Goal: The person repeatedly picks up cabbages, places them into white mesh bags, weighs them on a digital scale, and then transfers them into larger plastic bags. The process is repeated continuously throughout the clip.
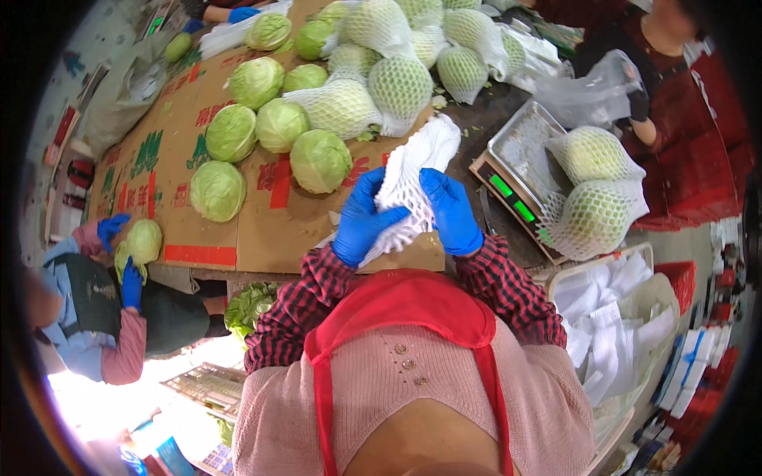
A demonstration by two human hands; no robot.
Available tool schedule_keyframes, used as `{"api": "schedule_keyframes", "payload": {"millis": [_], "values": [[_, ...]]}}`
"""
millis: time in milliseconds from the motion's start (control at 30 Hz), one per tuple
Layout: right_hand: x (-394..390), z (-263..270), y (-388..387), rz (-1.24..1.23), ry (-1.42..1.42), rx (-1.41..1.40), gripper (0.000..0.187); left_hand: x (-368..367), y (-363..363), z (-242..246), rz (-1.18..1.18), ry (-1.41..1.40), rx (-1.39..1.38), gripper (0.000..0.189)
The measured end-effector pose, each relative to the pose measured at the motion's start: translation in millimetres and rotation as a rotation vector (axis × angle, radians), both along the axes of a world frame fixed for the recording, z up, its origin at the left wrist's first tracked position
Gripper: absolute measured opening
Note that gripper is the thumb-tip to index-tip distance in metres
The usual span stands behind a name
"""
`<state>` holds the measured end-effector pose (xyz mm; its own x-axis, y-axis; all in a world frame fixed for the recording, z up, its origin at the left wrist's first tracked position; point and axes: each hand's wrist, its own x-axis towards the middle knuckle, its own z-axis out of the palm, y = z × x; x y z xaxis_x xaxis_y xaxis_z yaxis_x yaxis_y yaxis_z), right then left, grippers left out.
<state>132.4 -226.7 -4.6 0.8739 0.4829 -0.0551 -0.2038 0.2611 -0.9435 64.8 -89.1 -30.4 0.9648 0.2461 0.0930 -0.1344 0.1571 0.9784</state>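
Both of my hands wear blue gloves. White foam netting sleeves point(424, 146) hang bunched between them above the table's front edge. My left hand point(366, 220) grips the lower left side of the netting, thumb across it. On the other side, my right hand point(452, 208) pinches the netting's edge with bent fingers. Beyond my left hand sits a bare green cabbage point(321, 162), beside several other bare cabbages point(232, 133). Netted cabbages point(400, 83) are heaped farther back. To the right, two netted cabbages point(598, 154) rest on and beside the tray of a digital scale point(524, 143).
Flattened cardboard point(196, 232) covers the table's left part. A co-worker's gloved hand point(132, 285) touches a cabbage point(144, 241) at left. Another person at right holds a clear plastic bag point(586, 95). A basket point(556, 282) of white netting stands by my right side.
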Motion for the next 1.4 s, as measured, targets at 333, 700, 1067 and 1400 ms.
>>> {"api": "schedule_keyframes", "payload": {"millis": [333, 700, 1067, 1400], "values": [[49, 33, -6, 0.236, 0.483, 0.445, 0.03, -36, 94, -25, 0.308, -0.028, -0.435, 0.01], [79, 87, -21, -0.339, -0.651, -0.304, 0.019, -63, 85, 28, -0.062, 0.603, 1.117, 0.043], [24, 34, 80, 0.593, -0.371, 0.104, 0.051, -23, 50, 48, 0.596, -0.036, -0.229, 0.03], [18, 18, 50, 0.526, -0.371, -0.069, 0.04, -41, 41, 58, 0.343, -0.243, 0.14, 0.034]]}}
